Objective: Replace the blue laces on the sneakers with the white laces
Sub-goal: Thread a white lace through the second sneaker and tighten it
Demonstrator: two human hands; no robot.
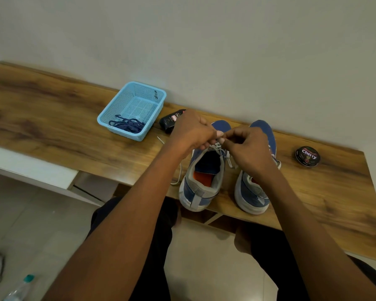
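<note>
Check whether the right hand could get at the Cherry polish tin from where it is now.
Probably yes. The tin sits alone on the table, right of the right sneaker, nothing between. But the right hand is pinching the white lace and must let go.

Black bottle (pixel 170 122) label unreadable behind left hand (pixel 191 132).

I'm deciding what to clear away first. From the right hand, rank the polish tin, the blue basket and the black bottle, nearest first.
From the right hand:
1. Black bottle, lying just past the left hand.
2. Polish tin, off to the right; close to the bottle's distance, hard to separate.
3. Blue basket, far left by the wall.
</note>
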